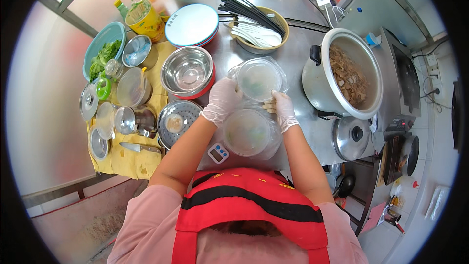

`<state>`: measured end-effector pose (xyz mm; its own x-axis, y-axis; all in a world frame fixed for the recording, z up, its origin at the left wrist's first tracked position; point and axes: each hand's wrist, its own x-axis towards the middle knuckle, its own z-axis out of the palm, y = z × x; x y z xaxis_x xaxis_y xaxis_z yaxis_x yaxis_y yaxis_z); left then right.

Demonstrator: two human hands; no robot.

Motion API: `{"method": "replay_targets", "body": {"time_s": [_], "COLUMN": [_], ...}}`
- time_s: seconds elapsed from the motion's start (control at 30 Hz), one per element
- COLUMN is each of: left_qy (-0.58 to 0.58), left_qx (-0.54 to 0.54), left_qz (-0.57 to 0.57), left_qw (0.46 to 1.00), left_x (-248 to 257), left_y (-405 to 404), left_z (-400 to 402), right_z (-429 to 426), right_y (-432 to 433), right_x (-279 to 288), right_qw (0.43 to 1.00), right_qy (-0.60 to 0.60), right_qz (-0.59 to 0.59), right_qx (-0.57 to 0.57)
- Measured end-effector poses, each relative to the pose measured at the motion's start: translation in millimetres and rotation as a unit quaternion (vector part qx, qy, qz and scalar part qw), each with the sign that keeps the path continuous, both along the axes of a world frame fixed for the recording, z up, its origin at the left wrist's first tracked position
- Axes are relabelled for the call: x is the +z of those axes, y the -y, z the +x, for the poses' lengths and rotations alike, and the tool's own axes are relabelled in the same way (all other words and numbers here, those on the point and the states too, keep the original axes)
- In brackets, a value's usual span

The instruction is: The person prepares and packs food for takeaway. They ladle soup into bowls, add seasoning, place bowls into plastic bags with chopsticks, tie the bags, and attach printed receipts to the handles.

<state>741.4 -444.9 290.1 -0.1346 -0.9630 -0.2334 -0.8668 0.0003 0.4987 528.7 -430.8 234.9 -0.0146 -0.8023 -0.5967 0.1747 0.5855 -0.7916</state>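
Two lidded clear plastic bowls lie in thin plastic bags on the steel counter: a far bowl [259, 79] and a near bowl [246, 132], both with something green faintly visible inside. My left hand [223, 97], in a thin white glove, has its fingers curled on the bag at the far bowl's left side. At that bowl's lower right edge, my gloved right hand [281, 108] pinches the bag or rim between thumb and fingers. A digital timer [218, 153] lies left of the near bowl.
Steel bowls [187, 71], a perforated steel lid [177, 123] and a knife [141, 147] are at left. Beyond are stacked plates [191, 25] and a basket [261, 48] of chopsticks and spoons. A large pot [315, 80] of brown food stands right, above a steel lid [351, 148].
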Motion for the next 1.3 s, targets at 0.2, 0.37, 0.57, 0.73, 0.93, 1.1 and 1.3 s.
{"method": "replay_targets", "body": {"time_s": [0.2, 0.37, 0.57, 0.73, 0.93, 1.1, 1.3], "left_qy": [0.040, 0.054, -0.596, -0.377, -0.132, -0.173, -0.208], "left_qx": [0.015, 0.079, 0.407, 0.298, 0.215, 0.204, 0.190], "left_qz": [0.054, 0.067, 0.122, -0.004, -0.032, -0.118, -0.123], "left_qw": [0.998, 0.993, 0.682, 0.877, 0.967, 0.956, 0.951], "left_x": [-19.5, -39.9, -21.9, -13.6, -10.3, -34.0, -54.2], "left_y": [-4.6, -0.2, -6.1, -20.6, -11.2, -0.7, 13.9], "left_z": [-8.4, -7.8, 20.5, -8.3, -5.1, -21.1, -28.5], "right_z": [2.6, 0.8, 2.0, 1.1, -16.3, -22.4, -24.1], "right_y": [-2.4, -0.7, -0.8, -10.1, -4.1, 17.3, 22.1], "right_x": [5.9, 3.0, 3.6, 14.7, 31.5, -5.6, -7.6], "right_qw": [1.000, 0.999, 0.999, 0.996, 0.921, 0.706, 0.976], "right_qy": [0.001, 0.001, -0.015, -0.082, -0.348, -0.647, -0.115], "right_qz": [0.005, 0.018, 0.015, -0.025, -0.060, -0.128, -0.144], "right_qx": [-0.012, -0.028, -0.025, 0.002, 0.163, 0.259, -0.116]}}
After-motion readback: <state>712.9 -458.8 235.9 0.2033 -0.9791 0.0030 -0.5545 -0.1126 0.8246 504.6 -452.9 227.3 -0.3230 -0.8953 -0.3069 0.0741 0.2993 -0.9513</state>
